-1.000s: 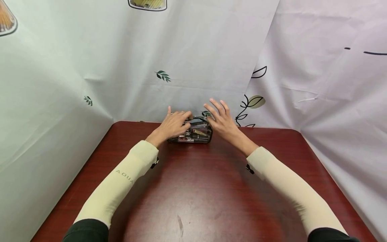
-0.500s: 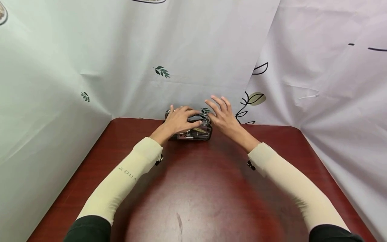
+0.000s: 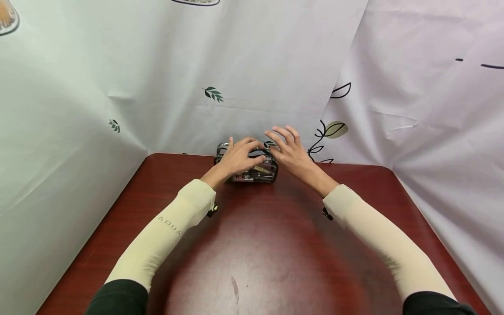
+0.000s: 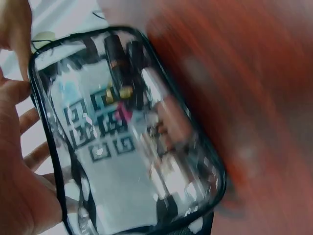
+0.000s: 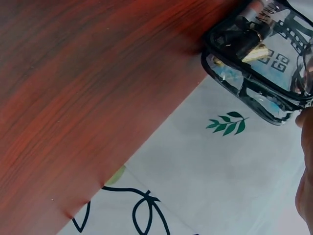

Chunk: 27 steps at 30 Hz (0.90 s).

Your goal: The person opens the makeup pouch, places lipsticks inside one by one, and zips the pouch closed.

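A clear cosmetic pouch (image 3: 269,176) with black edging stands upright at the back of the table. Lipsticks, dark tubes (image 4: 116,58) and a pale packet with a square maze-like print show through its wall. My left hand (image 3: 239,158) reaches over its top edge near the right end, thumb in front and fingers behind; in the left wrist view some fingers show through the plastic. My right hand (image 3: 293,154) pinches the upper right corner, its other fingers raised and spread. Any zip pull is hidden by the fingers.
The dark red wooden table (image 3: 275,245) ends right behind the pouch. A white patterned cloth (image 3: 252,65) hangs behind and along both sides. Both forearms wear pale sleeves (image 3: 366,232) and lie over the table's left and right parts.
My left hand has slid to the right along the pouch's top edge, toward my right hand, uncovering the pouch's left end. My right hand has stayed at the corner.
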{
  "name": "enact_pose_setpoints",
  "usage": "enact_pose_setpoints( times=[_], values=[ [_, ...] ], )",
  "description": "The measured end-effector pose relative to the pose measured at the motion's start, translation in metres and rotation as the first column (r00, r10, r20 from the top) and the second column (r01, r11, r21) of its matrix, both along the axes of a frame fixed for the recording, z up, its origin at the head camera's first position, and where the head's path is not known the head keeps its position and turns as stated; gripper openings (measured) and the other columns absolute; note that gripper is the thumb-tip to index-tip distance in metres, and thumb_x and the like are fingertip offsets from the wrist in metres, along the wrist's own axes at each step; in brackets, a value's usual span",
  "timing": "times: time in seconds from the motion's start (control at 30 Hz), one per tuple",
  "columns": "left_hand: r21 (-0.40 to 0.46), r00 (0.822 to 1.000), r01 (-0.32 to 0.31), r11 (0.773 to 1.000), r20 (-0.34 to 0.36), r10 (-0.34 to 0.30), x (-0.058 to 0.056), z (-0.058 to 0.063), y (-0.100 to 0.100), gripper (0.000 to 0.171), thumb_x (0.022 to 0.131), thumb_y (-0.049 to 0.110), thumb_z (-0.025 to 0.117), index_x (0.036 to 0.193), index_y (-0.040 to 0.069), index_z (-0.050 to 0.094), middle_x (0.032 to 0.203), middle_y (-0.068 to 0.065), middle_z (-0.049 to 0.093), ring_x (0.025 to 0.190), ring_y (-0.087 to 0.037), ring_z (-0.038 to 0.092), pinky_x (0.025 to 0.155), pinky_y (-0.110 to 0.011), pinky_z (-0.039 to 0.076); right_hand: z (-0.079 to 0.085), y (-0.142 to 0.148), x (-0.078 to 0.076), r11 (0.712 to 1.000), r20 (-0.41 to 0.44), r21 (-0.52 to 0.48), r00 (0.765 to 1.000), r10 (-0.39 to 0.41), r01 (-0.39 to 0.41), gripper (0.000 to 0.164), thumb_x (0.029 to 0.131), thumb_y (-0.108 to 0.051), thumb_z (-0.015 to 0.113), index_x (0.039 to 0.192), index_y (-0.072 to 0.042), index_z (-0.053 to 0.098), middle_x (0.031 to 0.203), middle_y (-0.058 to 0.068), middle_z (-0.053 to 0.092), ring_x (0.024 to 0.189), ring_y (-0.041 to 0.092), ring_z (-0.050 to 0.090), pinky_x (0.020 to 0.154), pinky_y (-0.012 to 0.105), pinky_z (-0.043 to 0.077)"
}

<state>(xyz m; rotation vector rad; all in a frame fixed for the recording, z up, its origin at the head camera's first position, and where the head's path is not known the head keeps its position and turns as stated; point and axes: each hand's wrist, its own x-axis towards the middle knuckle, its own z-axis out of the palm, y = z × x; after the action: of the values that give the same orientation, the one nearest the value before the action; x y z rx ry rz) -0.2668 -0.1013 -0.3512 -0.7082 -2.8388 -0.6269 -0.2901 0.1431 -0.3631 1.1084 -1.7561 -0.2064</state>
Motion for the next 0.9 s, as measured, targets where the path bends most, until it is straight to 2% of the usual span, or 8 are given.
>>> enact_pose_setpoints(
  times=[0.13,0.3,0.37,0.4,0.53,0.67,0.77,0.9],
  values=[
    [0.073,0.998,-0.029,0.997,0.064,0.025,-0.004,-0.002,0.007,0.045,0.111,0.056,0.065,0.143,0.026,0.076,0.166,-0.009,0.061,0.161,-0.033,0.052,0.138,-0.078,0.003,-0.003,0.004,0.0,1.0,0.0,-0.02,1.0,-0.003,0.003,0.013,0.101,-0.002,0.08,0.091,-0.009,0.075,0.155,0.017,0.065,0.145,0.041,0.056,0.121,0.062,0.041],
    [0.059,0.983,-0.082,0.995,0.167,0.071,-0.016,-0.002,0.007,0.064,0.1,0.074,0.069,0.147,0.031,0.074,0.17,-0.009,0.058,0.166,-0.034,0.045,0.14,-0.074,-0.001,-0.001,0.005,-0.002,1.0,-0.009,-0.022,1.0,-0.002,0.002,0.014,0.099,-0.008,0.084,0.089,-0.011,0.075,0.154,0.016,0.067,0.141,0.041,0.06,0.121,0.062,0.041],
    [0.055,0.98,-0.085,0.995,0.184,0.074,-0.017,0.0,0.007,0.067,0.099,0.074,0.071,0.15,0.031,0.073,0.17,-0.01,0.057,0.166,-0.034,0.045,0.139,-0.075,-0.001,0.001,0.004,-0.004,1.0,-0.013,-0.017,1.0,0.003,-0.003,0.014,0.098,-0.008,0.085,0.089,-0.011,0.075,0.154,0.015,0.067,0.142,0.04,0.058,0.121,0.062,0.041],
    [0.053,0.979,-0.085,0.995,0.191,0.073,-0.013,0.004,0.008,0.067,0.1,0.071,0.071,0.151,0.029,0.072,0.171,-0.011,0.056,0.166,-0.034,0.044,0.14,-0.074,-0.001,0.001,0.004,-0.005,1.0,-0.01,-0.012,1.0,0.007,-0.008,0.013,0.097,-0.008,0.086,0.09,-0.011,0.075,0.154,0.015,0.066,0.143,0.04,0.057,0.121,0.062,0.041],
    [0.036,0.981,-0.082,0.996,0.181,0.074,-0.006,0.009,0.01,0.064,0.102,0.064,0.072,0.154,0.027,0.071,0.171,-0.011,0.056,0.166,-0.034,0.045,0.139,-0.075,0.0,0.006,0.0,-0.006,1.0,-0.001,0.012,1.0,0.018,-0.018,0.014,0.098,-0.009,0.085,0.088,-0.011,0.074,0.156,0.014,0.064,0.146,0.038,0.052,0.121,0.062,0.04],
    [0.013,0.984,-0.092,0.996,0.155,0.089,-0.004,0.01,0.011,0.062,0.103,0.065,0.072,0.152,0.028,0.073,0.168,-0.008,0.059,0.162,-0.036,0.05,0.139,-0.077,0.001,0.009,-0.003,-0.006,1.0,-0.008,0.028,1.0,0.014,-0.014,0.013,0.098,-0.013,0.086,0.089,-0.012,0.076,0.156,0.013,0.063,0.146,0.038,0.052,0.122,0.062,0.039],
    [0.012,0.984,-0.104,0.995,0.146,0.101,-0.004,0.009,0.012,0.062,0.102,0.067,0.072,0.151,0.029,0.074,0.167,-0.007,0.06,0.16,-0.037,0.052,0.138,-0.077,0.0,0.011,-0.006,-0.006,0.999,-0.033,0.051,0.999,-0.012,0.014,0.007,0.098,-0.017,0.088,0.103,-0.015,0.084,0.157,0.01,0.063,0.146,0.036,0.052,0.122,0.06,0.039],
    [0.011,0.983,-0.117,0.993,0.14,0.115,-0.004,0.007,0.011,0.064,0.101,0.069,0.072,0.151,0.029,0.074,0.169,-0.007,0.059,0.161,-0.037,0.051,0.139,-0.076,0.0,0.012,-0.009,-0.005,0.995,-0.053,0.085,0.998,-0.045,0.05,0.025,0.097,-0.021,0.09,0.122,-0.02,0.086,0.159,0.008,0.062,0.148,0.035,0.052,0.123,0.059,0.038]
  ],
)
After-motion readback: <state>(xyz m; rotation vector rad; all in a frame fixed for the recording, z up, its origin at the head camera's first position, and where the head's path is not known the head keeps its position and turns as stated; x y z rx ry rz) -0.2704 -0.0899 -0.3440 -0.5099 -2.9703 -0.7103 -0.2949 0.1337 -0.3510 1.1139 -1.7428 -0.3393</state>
